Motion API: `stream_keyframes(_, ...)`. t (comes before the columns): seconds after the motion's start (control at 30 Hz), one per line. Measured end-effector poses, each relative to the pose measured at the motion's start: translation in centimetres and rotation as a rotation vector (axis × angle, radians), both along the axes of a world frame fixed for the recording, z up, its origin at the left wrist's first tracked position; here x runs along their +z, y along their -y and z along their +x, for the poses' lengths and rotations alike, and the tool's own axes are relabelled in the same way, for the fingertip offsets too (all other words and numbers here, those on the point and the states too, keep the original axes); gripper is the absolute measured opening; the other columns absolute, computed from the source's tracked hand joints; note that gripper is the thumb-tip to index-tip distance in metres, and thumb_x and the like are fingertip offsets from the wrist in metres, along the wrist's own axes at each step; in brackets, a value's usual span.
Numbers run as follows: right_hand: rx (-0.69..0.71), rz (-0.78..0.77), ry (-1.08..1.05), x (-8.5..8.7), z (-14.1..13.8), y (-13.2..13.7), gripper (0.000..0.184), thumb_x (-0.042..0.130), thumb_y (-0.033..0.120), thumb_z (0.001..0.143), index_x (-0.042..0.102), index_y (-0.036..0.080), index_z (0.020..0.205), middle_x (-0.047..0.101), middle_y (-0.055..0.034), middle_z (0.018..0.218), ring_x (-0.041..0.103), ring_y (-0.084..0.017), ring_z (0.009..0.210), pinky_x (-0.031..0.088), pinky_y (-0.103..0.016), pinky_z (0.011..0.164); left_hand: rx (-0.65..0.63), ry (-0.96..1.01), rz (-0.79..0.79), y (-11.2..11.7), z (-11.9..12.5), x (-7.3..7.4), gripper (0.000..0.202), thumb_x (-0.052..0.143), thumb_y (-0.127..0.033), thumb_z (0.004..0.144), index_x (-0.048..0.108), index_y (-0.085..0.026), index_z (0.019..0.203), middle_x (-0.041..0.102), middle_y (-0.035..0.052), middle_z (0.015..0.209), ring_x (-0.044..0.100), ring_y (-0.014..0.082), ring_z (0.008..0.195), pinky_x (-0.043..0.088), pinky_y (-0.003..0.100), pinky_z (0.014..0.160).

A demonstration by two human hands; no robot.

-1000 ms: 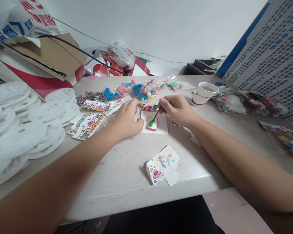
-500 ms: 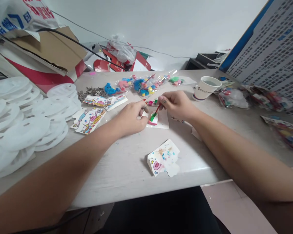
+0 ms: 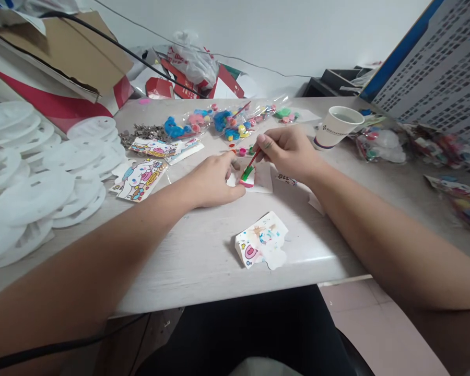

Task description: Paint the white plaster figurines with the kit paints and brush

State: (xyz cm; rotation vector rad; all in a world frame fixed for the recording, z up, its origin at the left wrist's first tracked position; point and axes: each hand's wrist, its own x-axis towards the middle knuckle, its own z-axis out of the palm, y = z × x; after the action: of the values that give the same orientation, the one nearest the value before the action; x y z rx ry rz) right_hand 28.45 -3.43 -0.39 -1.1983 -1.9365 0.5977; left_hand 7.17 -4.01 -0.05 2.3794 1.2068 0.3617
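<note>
My right hand (image 3: 288,151) pinches a thin paintbrush (image 3: 254,159) with a red handle. Its green-coated tip rests on a small white figure (image 3: 247,182) with a pinkish-red lower edge and green paint on its upper part. Thumb and forefinger of my left hand (image 3: 215,180) frame the figure's left side, the thumb at its lower edge, steadying it. Beneath the figure lies a white paper (image 3: 264,183). Just beyond, small paint pots (image 3: 242,152) in red, pink and green stand in a row, partly hidden by my right hand.
White plastic discs (image 3: 31,193) are heaped at left, near metal bits (image 3: 144,132) and cartoon cards (image 3: 141,180). Behind lie bags of colourful pieces (image 3: 227,122). A paper cup (image 3: 339,127) of liquid stands at right, near more bags (image 3: 379,146). A paint-stained card (image 3: 261,241) lies in front.
My left thumb has stretched out along the figure's lower edge, and the fingers have spread apart. The brush tip has shifted slightly on the figure. The view has tilted down a little.
</note>
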Motion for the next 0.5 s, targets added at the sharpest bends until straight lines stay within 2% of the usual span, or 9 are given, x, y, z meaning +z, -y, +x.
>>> stream_keyframes(0.07,0.065,-0.024,0.040,0.08,-0.13,0.08,0.058,0.048,0.069,0.090,0.065,0.016,0.072,0.063,-0.0030,0.062,0.046,-0.010,0.054,0.036,-0.027,0.052,0.005,-0.003,0.010,0.01,0.11,-0.15,0.043,0.067,-0.046,0.074,0.056,-0.019,0.106,0.062,0.0042,0.090,0.056,0.0185,0.077,0.039,0.031,0.065)
stream_keyframes(0.1,0.049,-0.023,0.073,0.11,-0.12,0.06,0.056,0.049,0.066,0.091,0.064,0.016,0.072,0.063,-0.0028,0.062,0.045,-0.010,0.054,0.036,-0.027,0.053,0.011,0.001,0.010,0.00,0.14,-0.26,0.047,0.067,-0.049,0.074,0.056,-0.019,0.109,0.062,0.0047,0.090,0.056,0.0189,0.077,0.039,0.031,0.065)
stream_keyframes(0.23,-0.187,0.027,0.113,0.08,0.41,-0.31,0.051,0.050,0.058,0.095,0.066,0.015,0.071,0.061,-0.0037,0.059,0.044,-0.011,0.053,0.034,-0.028,0.053,0.038,0.023,-0.002,-0.08,0.24,-0.70,0.065,0.069,-0.059,0.072,0.054,-0.020,0.121,0.061,0.0052,0.091,0.056,0.0200,0.077,0.038,0.031,0.065)
stream_keyframes(0.27,-0.203,0.033,0.089,0.06,0.52,-0.35,0.052,0.050,0.058,0.095,0.066,0.015,0.071,0.061,-0.0039,0.059,0.045,-0.011,0.053,0.034,-0.028,0.053,0.039,0.025,-0.002,-0.08,0.28,-0.75,0.067,0.069,-0.060,0.071,0.054,-0.020,0.123,0.061,0.0050,0.090,0.056,0.0203,0.077,0.038,0.031,0.064)
stream_keyframes(0.3,-0.176,0.027,0.064,0.05,0.58,-0.35,0.052,0.050,0.060,0.094,0.066,0.016,0.072,0.062,-0.0042,0.060,0.047,-0.012,0.054,0.035,-0.028,0.053,0.038,0.025,-0.001,-0.07,0.33,-0.78,0.067,0.069,-0.059,0.071,0.054,-0.021,0.124,0.061,0.0047,0.088,0.056,0.0204,0.077,0.038,0.031,0.064)
stream_keyframes(0.4,0.027,-0.036,0.051,0.05,0.50,-0.22,0.052,0.050,0.062,0.093,0.066,0.016,0.076,0.066,-0.0055,0.067,0.053,-0.013,0.059,0.038,-0.028,0.055,0.031,0.034,0.014,0.02,0.59,-0.75,0.068,0.070,-0.058,0.071,0.057,-0.021,0.126,0.060,0.0040,0.085,0.056,0.0205,0.076,0.038,0.031,0.065)
stream_keyframes(0.43,0.049,-0.043,0.080,0.07,0.48,-0.20,0.052,0.050,0.062,0.093,0.067,0.016,0.077,0.067,-0.0055,0.067,0.052,-0.013,0.059,0.038,-0.028,0.055,0.036,0.040,0.021,0.05,0.70,-0.74,0.069,0.070,-0.058,0.071,0.057,-0.022,0.128,0.060,0.0039,0.084,0.056,0.0207,0.076,0.039,0.031,0.065)
stream_keyframes(0.5,-0.025,-0.019,0.141,0.11,0.56,-0.25,0.052,0.049,0.060,0.094,0.067,0.015,0.074,0.066,-0.0053,0.065,0.049,-0.012,0.057,0.036,-0.028,0.055,0.050,0.057,0.029,0.10,0.93,-0.76,0.071,0.071,-0.058,0.071,0.057,-0.024,0.132,0.061,0.0035,0.083,0.057,0.0215,0.078,0.040,0.032,0.067)
